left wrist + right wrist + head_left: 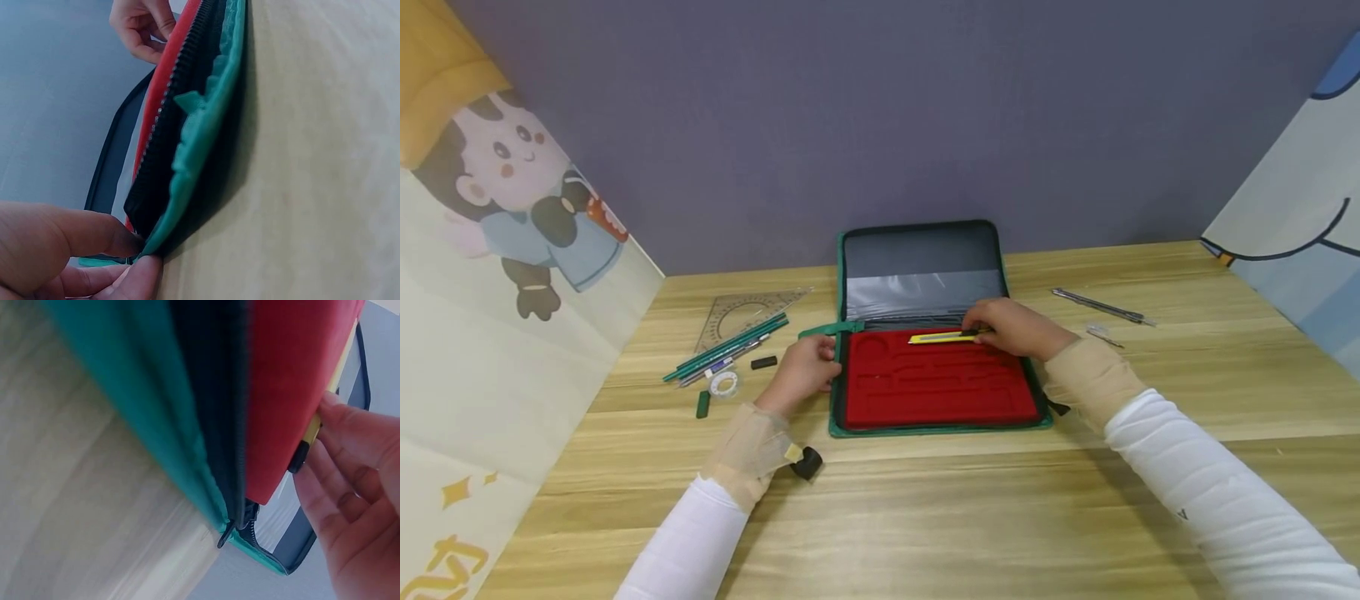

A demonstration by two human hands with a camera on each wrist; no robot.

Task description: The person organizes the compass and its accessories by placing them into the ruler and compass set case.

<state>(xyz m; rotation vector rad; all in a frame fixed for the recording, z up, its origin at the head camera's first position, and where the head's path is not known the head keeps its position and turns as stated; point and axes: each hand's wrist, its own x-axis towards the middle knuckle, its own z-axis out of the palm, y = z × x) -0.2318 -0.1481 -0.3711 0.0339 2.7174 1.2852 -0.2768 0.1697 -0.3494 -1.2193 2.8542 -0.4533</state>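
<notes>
A green zip case (917, 432) lies unfolded on the table, its dark lid (917, 250) tilted back near the wall. Inside the base sits a red insert (940, 410) with several shaped recesses. My right hand (1017, 327) holds a yellow utility knife (934, 337) by its dark end, across the insert's upper part. In the right wrist view, the knife's black tip (299, 456) shows beside the thumb and fingers. My left hand (801, 372) is at the case's left side; the left wrist view shows thumb and finger pinching its green edge (164, 226).
Left of the case lie a clear set square (706, 325), green pencils (730, 346), a white tape roll (723, 384), a black block (763, 362) and a green block (702, 405). At right are a metal compass-like tool (1101, 306) and a small slim item (1103, 335).
</notes>
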